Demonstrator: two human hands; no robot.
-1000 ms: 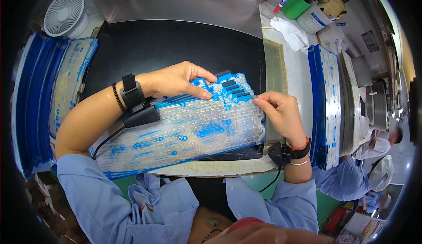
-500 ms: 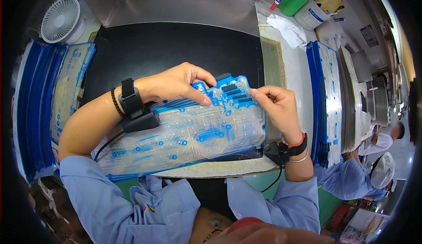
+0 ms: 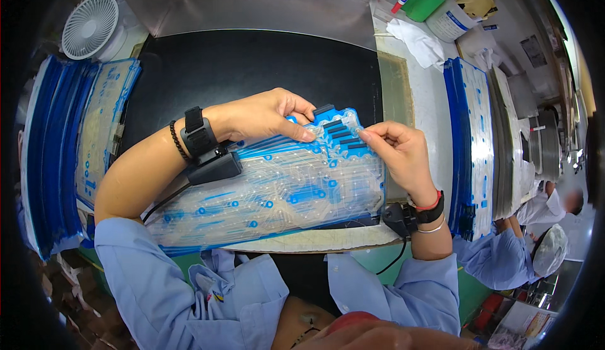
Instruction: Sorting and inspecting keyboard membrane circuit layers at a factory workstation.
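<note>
A stack of clear plastic circuit sheets (image 3: 283, 189) with blue print and fine traces lies slantwise in front of me, its near edge along the table front. At the far right, several stepped blue tabs with black strips (image 3: 340, 129) stick out of the stack. My left hand (image 3: 268, 118) is closed on the sheets beside these tabs, thumb on top, some fingers hidden behind. My right hand (image 3: 400, 154) pinches the right edge of the tabs between thumb and index finger.
A black mat (image 3: 252, 66) lies under the sheets, before a metal panel (image 3: 265, 9). More sheets stand in a left stack (image 3: 57, 154) and a right stack (image 3: 469, 142). A white fan (image 3: 91, 27), a white cloth (image 3: 417, 44) and a tub (image 3: 449, 22) sit behind. Co-workers (image 3: 498, 258) are at right.
My left hand has slid slightly right along the sheets, its thumb closer to the stepped tabs. My right hand keeps its pinch at the tab edge.
</note>
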